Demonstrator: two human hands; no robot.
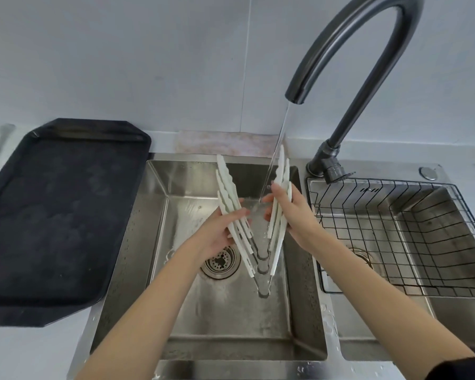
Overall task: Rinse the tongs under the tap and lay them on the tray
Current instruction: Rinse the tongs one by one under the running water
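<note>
Several white-tipped tongs (262, 266) with metal hinges are stacked together and spread in a V over the left sink basin (231, 319). My left hand (222, 233) grips the left arms, my right hand (291, 212) grips the right arms. The hinge end points down toward me, the white tips point up. Water runs from the dark curved tap (348, 50) in a thin stream and lands between the two arms, near my right fingers. The black tray (58, 215) lies on the counter left of the sink with nothing on it.
A second basin on the right holds a black wire basket (412, 237). A drain strainer (220, 263) sits in the left basin under my left wrist. A pale cloth (225, 142) lies behind the sink against the wall. Water drops dot the sink rim.
</note>
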